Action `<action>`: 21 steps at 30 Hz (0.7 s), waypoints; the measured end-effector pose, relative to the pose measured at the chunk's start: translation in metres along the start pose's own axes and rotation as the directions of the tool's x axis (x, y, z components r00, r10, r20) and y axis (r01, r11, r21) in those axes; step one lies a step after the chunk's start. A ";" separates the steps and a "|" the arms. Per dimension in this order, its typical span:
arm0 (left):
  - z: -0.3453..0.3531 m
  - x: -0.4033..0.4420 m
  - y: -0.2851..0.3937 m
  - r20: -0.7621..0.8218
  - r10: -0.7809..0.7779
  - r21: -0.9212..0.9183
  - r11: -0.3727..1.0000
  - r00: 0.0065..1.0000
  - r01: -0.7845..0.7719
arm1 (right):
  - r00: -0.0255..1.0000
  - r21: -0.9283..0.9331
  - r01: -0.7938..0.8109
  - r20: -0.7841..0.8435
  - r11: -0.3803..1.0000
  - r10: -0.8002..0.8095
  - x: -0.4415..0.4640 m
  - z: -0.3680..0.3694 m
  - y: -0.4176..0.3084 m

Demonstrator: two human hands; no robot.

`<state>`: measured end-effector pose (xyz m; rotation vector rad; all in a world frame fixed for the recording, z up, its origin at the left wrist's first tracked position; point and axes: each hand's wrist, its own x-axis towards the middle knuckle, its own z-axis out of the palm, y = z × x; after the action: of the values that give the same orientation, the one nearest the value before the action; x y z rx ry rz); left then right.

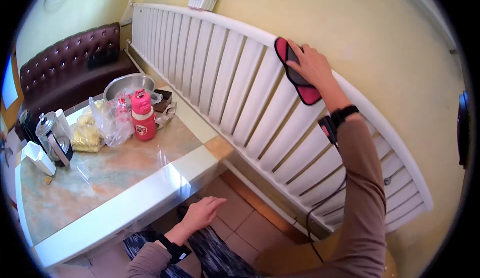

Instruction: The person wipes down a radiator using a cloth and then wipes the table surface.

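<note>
My right hand is at the top rail of the white radiator, fingers and thumb over a pink and grey pad with black edging. The pad hangs against the radiator's slats, and my hand covers its upper right part. I cannot tell what kind of article it is. Lower down, my left hand hovers above my legs near the table's front edge, holding nothing, with its fingers stretched out to the right.
On the marble-patterned table stand a pink bottle, plastic bags, a steel bowl, a glass pot and a white container. A dark cable hangs by the radiator. Behind is a brown tufted sofa.
</note>
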<state>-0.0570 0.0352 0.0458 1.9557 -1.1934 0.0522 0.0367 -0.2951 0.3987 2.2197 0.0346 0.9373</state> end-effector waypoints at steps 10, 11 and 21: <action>0.011 -0.022 -0.059 0.019 -0.140 0.017 0.990 0.990 0.140 | 0.966 -0.013 -0.226 -0.134 0.974 0.222 0.144 0.093 -0.089; 0.012 -0.018 -0.061 0.034 -0.130 0.010 0.992 0.991 0.129 | 0.966 -0.005 -0.236 -0.113 0.972 0.234 0.151 0.094 -0.096; 0.026 -0.012 -0.072 0.099 -0.034 0.054 0.998 0.995 0.029 | 0.975 -0.045 -0.011 -0.223 0.999 0.001 0.119 0.078 -0.079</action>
<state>-0.0187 0.0419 -0.0218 2.0431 -1.2360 -0.0316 0.1928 -0.2500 0.3848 2.0647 0.1089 1.1756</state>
